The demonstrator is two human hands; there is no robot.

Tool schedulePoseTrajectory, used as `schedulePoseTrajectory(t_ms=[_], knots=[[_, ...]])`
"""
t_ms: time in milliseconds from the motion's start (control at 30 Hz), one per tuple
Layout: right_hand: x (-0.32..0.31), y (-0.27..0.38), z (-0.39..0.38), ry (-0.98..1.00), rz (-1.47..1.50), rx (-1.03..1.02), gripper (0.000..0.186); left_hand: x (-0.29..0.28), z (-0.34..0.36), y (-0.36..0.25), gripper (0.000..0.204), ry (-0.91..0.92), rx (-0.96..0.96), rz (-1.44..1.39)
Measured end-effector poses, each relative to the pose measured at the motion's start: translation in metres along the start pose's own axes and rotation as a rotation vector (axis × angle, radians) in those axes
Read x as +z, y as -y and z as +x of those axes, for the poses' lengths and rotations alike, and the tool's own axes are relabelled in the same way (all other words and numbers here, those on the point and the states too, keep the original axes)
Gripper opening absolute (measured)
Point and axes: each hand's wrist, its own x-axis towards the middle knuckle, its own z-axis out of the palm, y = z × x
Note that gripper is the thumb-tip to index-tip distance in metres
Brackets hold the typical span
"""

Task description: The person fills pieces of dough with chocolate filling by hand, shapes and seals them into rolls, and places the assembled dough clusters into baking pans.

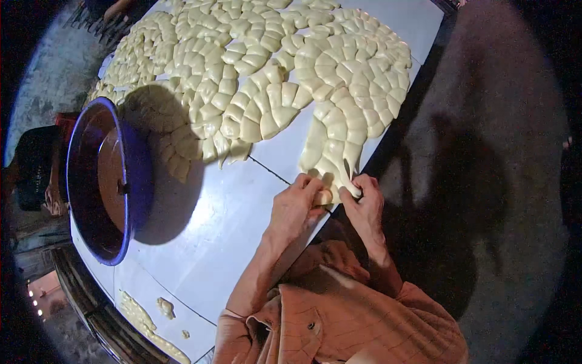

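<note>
A broad sheet of pale, glossy dough [339,109], scored into many pillow-like pieces, spreads over the white tiled table [200,224]. Its narrow near end reaches the table edge in front of me. My left hand [295,205] has its fingers curled closed on that end, pressing the dough. Beside it, my right hand [365,205] pinches a stretched strip of the dough between thumb and fingers, drawing it slightly upward from the rest. The undersides of my fingers are partly hidden.
A large blue basin [127,212] stands on the table at left, casting a round shadow. Dough scraps [142,315] lie near the lower left corner. Another person's hand [54,200] shows at the far left. Dark floor [515,182] runs along the right side.
</note>
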Motion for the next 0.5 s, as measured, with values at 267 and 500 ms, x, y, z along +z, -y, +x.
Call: schedulePoseTrajectory(t_ms=[267,500], knots=[[-0.007,-0.002,-0.049,0.154,1.271,0.625,0.039,-0.008,-0.066,-0.009,0.040,-0.055,0.029,-0.121],[0.007,0.028,-0.114,0.638,1.232,0.642,0.062,-0.031,-0.178,0.011,0.046,-0.066,0.038,-0.042]])
